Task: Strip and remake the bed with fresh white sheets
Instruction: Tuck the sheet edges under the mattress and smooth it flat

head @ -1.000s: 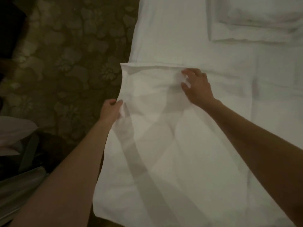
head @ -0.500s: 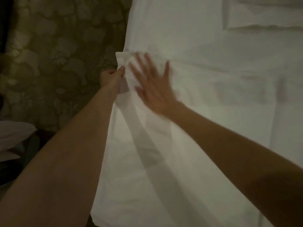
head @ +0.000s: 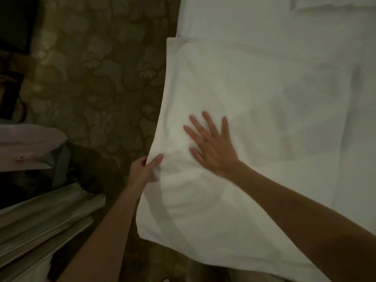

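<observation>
A white top sheet [head: 254, 94] lies spread over the bed [head: 234, 19], its folded upper edge running across near the top and its left side hanging over the mattress edge. My left hand [head: 145, 170] pinches that hanging left edge between thumb and fingers. My right hand [head: 211, 146] lies flat on the sheet with fingers spread, just right of the left hand. A folded white pillow or linen [head: 333, 5] sits at the far top right.
Patterned brown carpet [head: 97, 82] fills the floor left of the bed. A pile of white linen [head: 26, 147] and striped folded bedding [head: 40, 218] sit at the lower left. Dark furniture [head: 14, 23] stands at the upper left.
Both hands have slid down the sheet toward me along the bed's left edge. The right hand stays flat and spread; the left still pinches the edge.
</observation>
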Demonstrator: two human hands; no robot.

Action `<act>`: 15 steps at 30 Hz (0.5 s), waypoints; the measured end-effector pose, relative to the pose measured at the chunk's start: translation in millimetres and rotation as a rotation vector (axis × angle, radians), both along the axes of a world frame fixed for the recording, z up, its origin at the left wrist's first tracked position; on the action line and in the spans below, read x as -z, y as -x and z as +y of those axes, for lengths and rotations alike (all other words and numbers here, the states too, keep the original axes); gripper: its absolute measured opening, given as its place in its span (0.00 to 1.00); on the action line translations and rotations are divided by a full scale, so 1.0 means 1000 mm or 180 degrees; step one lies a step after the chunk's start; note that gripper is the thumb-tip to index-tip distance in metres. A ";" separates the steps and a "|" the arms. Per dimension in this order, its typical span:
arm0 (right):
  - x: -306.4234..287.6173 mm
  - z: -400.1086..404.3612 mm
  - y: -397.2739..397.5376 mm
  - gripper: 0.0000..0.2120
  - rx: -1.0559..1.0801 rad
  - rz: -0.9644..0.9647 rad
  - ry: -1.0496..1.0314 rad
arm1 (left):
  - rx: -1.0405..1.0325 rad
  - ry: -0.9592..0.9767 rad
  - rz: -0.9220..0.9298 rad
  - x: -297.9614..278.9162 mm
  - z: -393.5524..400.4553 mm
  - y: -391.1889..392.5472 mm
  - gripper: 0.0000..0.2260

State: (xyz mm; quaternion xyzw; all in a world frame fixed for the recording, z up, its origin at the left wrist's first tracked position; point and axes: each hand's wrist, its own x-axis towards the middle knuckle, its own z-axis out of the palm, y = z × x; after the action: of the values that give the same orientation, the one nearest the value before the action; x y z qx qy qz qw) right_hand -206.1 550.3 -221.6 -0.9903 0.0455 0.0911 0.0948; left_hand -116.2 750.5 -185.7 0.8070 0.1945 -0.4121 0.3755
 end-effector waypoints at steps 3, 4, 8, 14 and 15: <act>-0.001 0.042 0.055 0.29 -0.0235 0.0041 -0.0016 | 0.0210 -0.0027 0.0120 -0.006 0.036 0.027 0.16; -0.002 0.056 0.069 0.29 -0.0253 0.0045 -0.0026 | 0.0285 -0.0007 0.0149 -0.007 0.048 0.036 0.18; -0.007 0.106 0.113 0.29 -0.0164 0.0089 -0.0104 | 0.0481 0.0006 0.0313 -0.013 0.096 0.080 0.20; 0.004 0.164 0.171 0.29 -0.0501 0.0191 0.0008 | 0.0667 -0.0084 0.0255 -0.010 0.151 0.128 0.20; 0.006 0.169 0.180 0.30 -0.0578 0.0183 0.0045 | 0.0678 -0.0075 0.0224 -0.010 0.158 0.131 0.19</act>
State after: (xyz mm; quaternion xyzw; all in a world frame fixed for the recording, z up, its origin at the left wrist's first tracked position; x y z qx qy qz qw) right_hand -385.8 719.7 -227.7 -0.9879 -0.0412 0.1274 0.0777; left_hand -247.1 908.5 -175.3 0.8125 0.1256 -0.4754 0.3131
